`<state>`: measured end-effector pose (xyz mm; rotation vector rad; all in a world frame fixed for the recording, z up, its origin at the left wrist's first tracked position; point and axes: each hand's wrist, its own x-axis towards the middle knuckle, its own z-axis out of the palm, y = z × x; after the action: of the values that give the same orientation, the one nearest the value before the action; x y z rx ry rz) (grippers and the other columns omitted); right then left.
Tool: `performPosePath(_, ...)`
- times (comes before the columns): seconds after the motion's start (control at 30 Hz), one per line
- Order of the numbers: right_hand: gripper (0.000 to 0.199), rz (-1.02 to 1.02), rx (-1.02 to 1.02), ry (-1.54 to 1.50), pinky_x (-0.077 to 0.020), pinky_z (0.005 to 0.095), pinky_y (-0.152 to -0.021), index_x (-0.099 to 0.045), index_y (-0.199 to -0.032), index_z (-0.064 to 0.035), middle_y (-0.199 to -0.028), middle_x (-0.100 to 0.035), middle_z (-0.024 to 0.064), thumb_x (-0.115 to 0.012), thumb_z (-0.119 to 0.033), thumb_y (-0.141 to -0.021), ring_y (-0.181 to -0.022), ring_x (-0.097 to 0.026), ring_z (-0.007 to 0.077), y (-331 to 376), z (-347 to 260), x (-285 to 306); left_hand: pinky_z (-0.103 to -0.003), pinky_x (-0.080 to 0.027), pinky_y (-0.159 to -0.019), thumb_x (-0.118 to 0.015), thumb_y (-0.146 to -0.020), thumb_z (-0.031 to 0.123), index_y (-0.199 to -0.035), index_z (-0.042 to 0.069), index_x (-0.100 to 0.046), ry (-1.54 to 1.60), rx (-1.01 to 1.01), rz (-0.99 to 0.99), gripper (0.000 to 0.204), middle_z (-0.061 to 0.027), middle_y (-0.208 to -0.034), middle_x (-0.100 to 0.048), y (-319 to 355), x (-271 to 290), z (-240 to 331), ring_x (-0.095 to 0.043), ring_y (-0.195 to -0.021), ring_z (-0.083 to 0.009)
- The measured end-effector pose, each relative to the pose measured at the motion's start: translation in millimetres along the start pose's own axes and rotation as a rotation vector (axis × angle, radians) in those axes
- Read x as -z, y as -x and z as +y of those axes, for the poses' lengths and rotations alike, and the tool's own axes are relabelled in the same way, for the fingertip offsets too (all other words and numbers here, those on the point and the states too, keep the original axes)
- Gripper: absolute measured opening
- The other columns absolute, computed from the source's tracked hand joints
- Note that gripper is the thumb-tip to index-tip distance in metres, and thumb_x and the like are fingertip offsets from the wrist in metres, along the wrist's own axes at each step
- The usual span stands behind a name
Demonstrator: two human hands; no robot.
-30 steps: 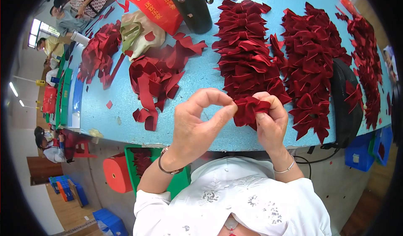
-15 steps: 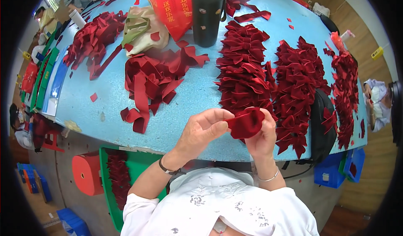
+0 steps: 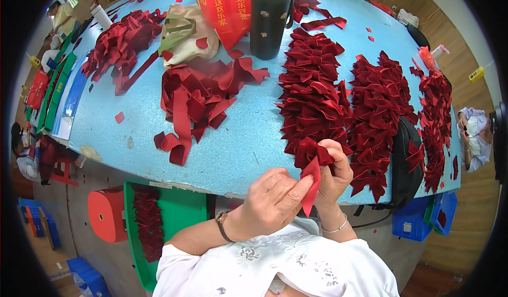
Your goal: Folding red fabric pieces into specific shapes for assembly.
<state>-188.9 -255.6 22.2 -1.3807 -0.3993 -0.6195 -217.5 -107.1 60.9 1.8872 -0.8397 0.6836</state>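
Between my hands is a dark red velvet ribbon [image 3: 311, 153], folded into loops at its top with a paler tail hanging down. My left hand [image 3: 272, 200] is closed, its thumb and fingertips pinching the tail. My right hand [image 3: 334, 176] grips the folded part from the other side, thumb and fingers pressed together. Just beyond, a dense row of red velvet bows [image 3: 315, 96] lies on the blue table [image 3: 243, 143]. A loose heap of cut ribbon strips [image 3: 196, 98] lies farther left.
More rows of bows [image 3: 378, 106] spread to the right, beside a black bag [image 3: 405, 159]. A dark bottle [image 3: 267, 22], a red bag [image 3: 225, 6] and a cream bag [image 3: 193, 38] stand at the back. Below the table's edge are a green tray [image 3: 182, 207] and a red stool [image 3: 108, 215].
My left hand has moved down and toward me, now pinching the ribbon's tail. The ribbon, earlier a wide rounded loop between both hands, is now gathered into folds at my right hand.
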Motion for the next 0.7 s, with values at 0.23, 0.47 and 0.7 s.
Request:
performPosePath(0.23,0.019,0.035,-0.164,-0.172,-0.0447,0.022,-0.071,-0.059,-0.102,0.0036,-0.105,-0.059,0.0126,-0.066,-0.007,-0.087,-0.083,-0.053,0.0115,2.7,-5.4,2.0,-0.037,-0.051,-0.074,-0.067,-0.06,-0.01,-0.105,0.0,-0.065,0.02,-0.139,-0.035,0.046,-0.0142,-0.099,-0.058,-2.5,3.5,-13.7,-0.057,-0.085,-0.027)
performPosePath(0.47,0.023,-0.019,-0.11,-0.261,-0.0442,0.0234,-0.072,-0.06,-0.102,0.0046,-0.104,-0.058,0.0128,-0.066,-0.012,-0.088,-0.083,-0.053,0.0124,2.3,0.0,4.4,-0.035,-0.051,-0.078,-0.069,-0.065,-0.01,-0.101,0.0,-0.066,0.086,0.097,0.123,0.037,-0.0147,-0.105,-0.059,-18.1,5.9,-7.9,-0.059,-0.093,-0.0291)
performPosePath(0.7,0.025,-0.004,-0.213,-0.386,-0.0441,0.0237,-0.072,-0.06,-0.101,0.0048,-0.104,-0.058,0.0133,-0.066,-0.016,-0.088,-0.082,-0.053,0.0126,4.9,-1.1,5.1,-0.032,-0.052,-0.076,-0.068,-0.068,-0.011,-0.097,-0.003,-0.066,0.151,0.134,-0.013,0.03,-0.0168,-0.108,-0.06,-30.2,12.0,-12.7,-0.062,-0.09,-0.0285)
